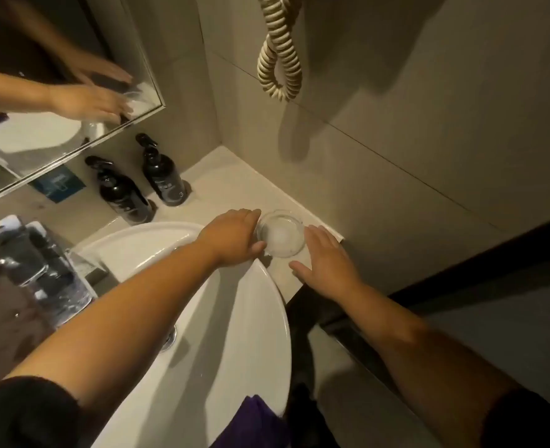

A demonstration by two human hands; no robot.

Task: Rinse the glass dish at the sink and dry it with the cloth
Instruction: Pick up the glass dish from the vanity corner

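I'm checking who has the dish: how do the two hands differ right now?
The left hand reaches across the sink and curls against the glass dish, touching its rim; the right hand is flat, fingers spread, beside the dish without gripping it. Both are bare and flank the dish on the counter.

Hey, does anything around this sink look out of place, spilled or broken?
Nothing looks spilled or broken. The only oddity: the purple cloth is draped over the near rim of the sink, and could slip. The glass dish sits upright on the counter.
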